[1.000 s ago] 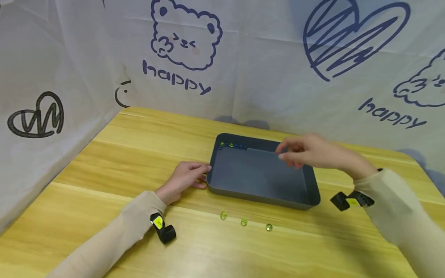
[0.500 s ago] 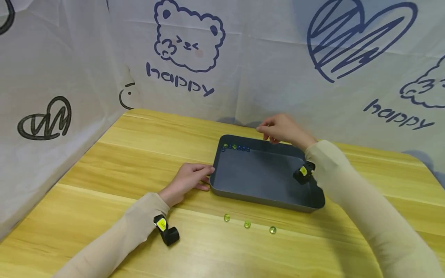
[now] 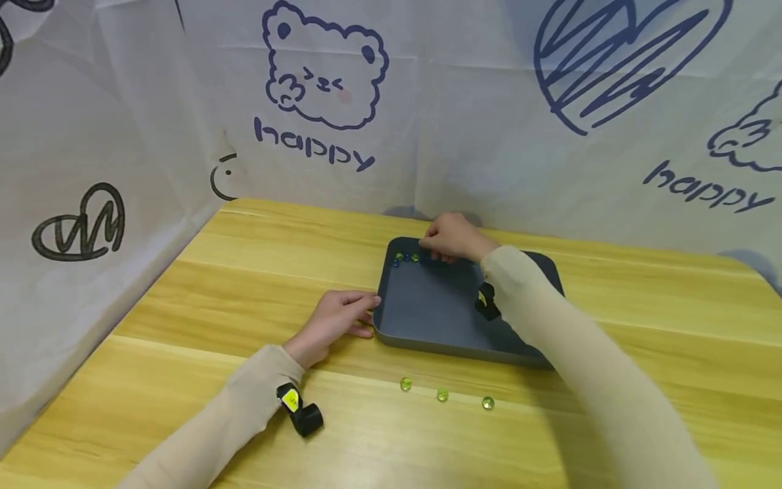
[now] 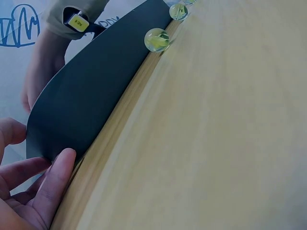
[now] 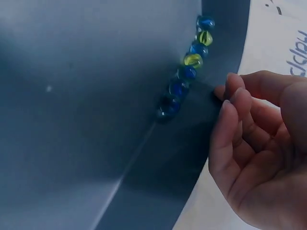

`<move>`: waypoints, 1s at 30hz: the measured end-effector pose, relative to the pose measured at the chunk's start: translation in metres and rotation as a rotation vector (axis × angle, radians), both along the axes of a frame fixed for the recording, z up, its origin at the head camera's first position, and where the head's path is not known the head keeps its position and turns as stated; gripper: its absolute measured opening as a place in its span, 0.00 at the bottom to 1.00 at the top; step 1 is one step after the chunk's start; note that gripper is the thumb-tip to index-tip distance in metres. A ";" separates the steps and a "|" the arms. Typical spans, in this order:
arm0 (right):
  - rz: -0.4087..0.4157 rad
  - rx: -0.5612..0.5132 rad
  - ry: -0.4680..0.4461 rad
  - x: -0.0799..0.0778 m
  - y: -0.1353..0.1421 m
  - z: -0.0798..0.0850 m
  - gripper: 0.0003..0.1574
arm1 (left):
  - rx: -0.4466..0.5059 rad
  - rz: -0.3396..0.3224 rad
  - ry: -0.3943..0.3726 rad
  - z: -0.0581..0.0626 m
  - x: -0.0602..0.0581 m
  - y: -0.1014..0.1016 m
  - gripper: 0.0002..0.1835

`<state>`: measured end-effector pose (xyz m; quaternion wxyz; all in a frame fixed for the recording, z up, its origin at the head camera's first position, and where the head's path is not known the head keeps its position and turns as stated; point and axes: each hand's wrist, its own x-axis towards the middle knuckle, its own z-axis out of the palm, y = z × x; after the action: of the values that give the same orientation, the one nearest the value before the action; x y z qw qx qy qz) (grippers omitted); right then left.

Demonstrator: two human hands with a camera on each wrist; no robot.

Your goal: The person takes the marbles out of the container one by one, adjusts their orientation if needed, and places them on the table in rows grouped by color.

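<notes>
A dark grey rectangular tray (image 3: 440, 319) lies on the wooden table. Several blue and yellow-green glass marbles (image 5: 193, 60) form a line inside, against its far wall near the left corner. My left hand (image 3: 332, 316) touches the tray's left end, thumb tip at the rim and fingers against the outside wall. Over the far wall, my right hand (image 3: 455, 238) reaches in beside the marble line, partly covering it in the head view. In the right wrist view its fingers (image 5: 223, 129) are loosely bent with the tips right at the rim, and no object shows between them.
On the table (image 3: 232, 312), 3 yellow-green marbles (image 3: 442, 395) lie apart in a row in front of the tray. A white cloth (image 3: 183, 88) with blue and black drawings hangs behind and to the left. The right forearm (image 3: 568, 339) crosses the tray's right part.
My right hand has moved left, from above the tray's right side to the far wall by the marbles. The left hand stays at the tray's left end. The view has shifted slightly.
</notes>
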<state>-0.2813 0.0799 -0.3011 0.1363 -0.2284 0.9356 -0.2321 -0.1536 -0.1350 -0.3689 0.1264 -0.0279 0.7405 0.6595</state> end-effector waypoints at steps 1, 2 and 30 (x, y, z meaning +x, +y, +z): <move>0.001 0.014 0.008 0.000 -0.002 -0.001 0.17 | -0.001 -0.001 -0.001 0.000 0.000 0.000 0.18; 0.000 0.033 0.014 0.000 -0.005 -0.002 0.17 | -0.001 -0.002 -0.002 0.000 0.000 0.000 0.18; -0.087 0.022 0.030 0.007 -0.023 -0.002 0.18 | -0.008 -0.018 0.010 -0.002 -0.001 0.000 0.18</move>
<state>-0.2745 0.0565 -0.3034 0.1144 -0.1893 0.9492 -0.2239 -0.1543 -0.1351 -0.3712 0.1285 -0.0188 0.7439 0.6555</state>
